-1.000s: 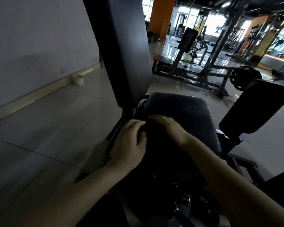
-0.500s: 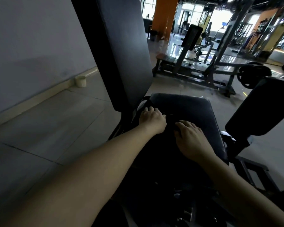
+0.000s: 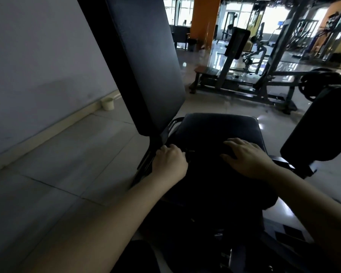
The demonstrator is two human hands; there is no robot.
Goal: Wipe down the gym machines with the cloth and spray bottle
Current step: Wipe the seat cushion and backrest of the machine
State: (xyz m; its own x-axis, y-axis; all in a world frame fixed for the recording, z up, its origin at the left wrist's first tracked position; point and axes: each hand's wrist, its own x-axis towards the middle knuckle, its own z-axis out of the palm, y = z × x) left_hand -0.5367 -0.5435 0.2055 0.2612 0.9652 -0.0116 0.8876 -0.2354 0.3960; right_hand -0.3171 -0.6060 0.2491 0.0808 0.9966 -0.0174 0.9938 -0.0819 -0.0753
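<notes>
Hands work low in the head view, both on the black seat pad (image 3: pixel 215 127) of a gym machine. The left hand (image 3: pixel 170 161) sits at the pad's nine o'clock edge, knuckles up and fingers curled tight, gripping a bunched fold of a dark cloth (image 3: pixel 205 168). A small crease shows just beside the thumb. The right hand (image 3: pixel 246 159) lies at the pad's three o'clock side, palm down with fingers straight and slightly spread, pressing flat on the cloth. The cloth seems to cover the near half of the pad between and under the two hands. In this dim light its outline cannot be told apart from the upholstery.

Rising from the seat toward eleven o'clock is the long black backrest pad (image 3: pixel 146 66), tilted and leaning away to the upper left. At three o'clock, well apart from the right hand, a second black side pad (image 3: pixel 323 125) stands on a bracket.

Pale floor tiles (image 3: pixel 57 154) spread toward nine o'clock and meet a grey wall (image 3: pixel 37 56), where a small cream cup (image 3: pixel 107 103) stands against the skirting. Toward one o'clock, another machine (image 3: pixel 236 44) stands on glossy floor beside an orange pillar (image 3: pixel 205 20). A black weight plate (image 3: pixel 321 83) hangs on a frame toward two o'clock.
</notes>
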